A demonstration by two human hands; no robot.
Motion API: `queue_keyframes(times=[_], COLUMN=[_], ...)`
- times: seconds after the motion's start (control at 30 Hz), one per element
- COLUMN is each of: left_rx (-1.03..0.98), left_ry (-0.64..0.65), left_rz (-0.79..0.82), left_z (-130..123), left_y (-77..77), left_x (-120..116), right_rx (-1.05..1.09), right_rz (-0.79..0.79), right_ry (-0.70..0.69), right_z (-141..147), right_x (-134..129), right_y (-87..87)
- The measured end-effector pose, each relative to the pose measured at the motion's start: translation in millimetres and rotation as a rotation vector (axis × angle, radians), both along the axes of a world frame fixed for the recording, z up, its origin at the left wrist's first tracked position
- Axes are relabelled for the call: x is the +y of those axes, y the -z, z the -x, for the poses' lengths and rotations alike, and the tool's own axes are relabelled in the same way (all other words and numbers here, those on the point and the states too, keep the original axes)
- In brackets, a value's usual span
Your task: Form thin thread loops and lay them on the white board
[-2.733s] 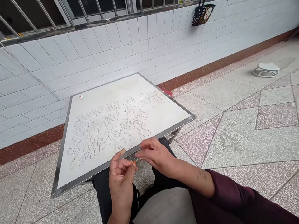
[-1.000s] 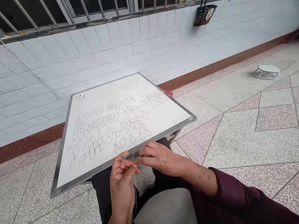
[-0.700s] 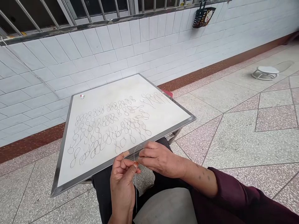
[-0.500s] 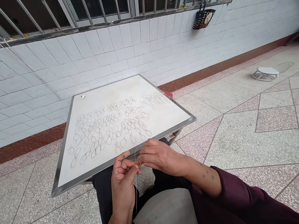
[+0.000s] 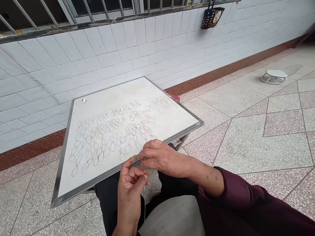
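Just in front of the table's near edge, my left hand (image 5: 131, 193) pinches a thin pale string (image 5: 145, 205) between thumb and forefinger. The string's tail hangs down towards my lap. Above and to the right, my right hand (image 5: 164, 159) has its thumb and fingers closed on the upper part of the string, its fingertips close to the left thumb. Part of the string is hidden behind the right fingers. Beyond my hands, many thin dark loops (image 5: 98, 154), several twisted like a figure eight, lie in rows on the white table (image 5: 172, 119).
A metal rim edges the table, which stands against a white tiled wall (image 5: 103, 70). A small white and red object (image 5: 84, 100) sits at its far left corner. A dark bag (image 5: 211, 18) hangs from the window bars. Farther right, a low white stool (image 5: 274, 76) stands on the floor.
My right hand has moved slightly up and left, away from the left thumb. The pale loop that stood above the fingers is no longer visible. My left hand keeps its pinch.
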State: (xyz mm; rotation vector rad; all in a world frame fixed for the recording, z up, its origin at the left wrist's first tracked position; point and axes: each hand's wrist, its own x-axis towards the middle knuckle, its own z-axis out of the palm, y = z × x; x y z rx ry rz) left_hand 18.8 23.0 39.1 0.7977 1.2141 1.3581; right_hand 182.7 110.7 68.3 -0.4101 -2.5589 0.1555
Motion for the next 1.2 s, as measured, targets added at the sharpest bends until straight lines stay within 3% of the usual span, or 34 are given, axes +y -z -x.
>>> queue_keyframes(times=[0.13,0.23,0.3,0.4,0.5,0.57,0.8,1.2], left_rx=[0.015,0.027,0.041,0.075,0.123,0.141,0.148,0.061], left_ry=[0.014,-0.045,-0.096,-0.164,-0.203,-0.204,-0.176,-0.124], left_rz=[0.009,-0.009,-0.029,-0.061,-0.086,-0.088,-0.086,-0.083], left_z=[1,2,3,3,3,3,5,1], left_y=[1.6,3.3,4.5,6.0,6.3,6.0,9.5,10.0], left_x=[1,0,0,0,1,0,-4,-3], right_rx=[0.048,0.269,0.439,0.581,0.636,0.674,0.826,0.989], right_rz=[-0.001,0.076,0.241,0.696,1.122,1.299,1.6,2.019], right_ry=[-0.037,0.049,0.185,0.299,0.184,0.131,-0.002,-0.023], right_z=[0,-4,-6,-4,8,16,23,27], right_x=[4,8,9,3,-9,-16,-24,-25], right_y=[6.2,13.9,19.6,29.0,38.0,41.4,32.9,25.2])
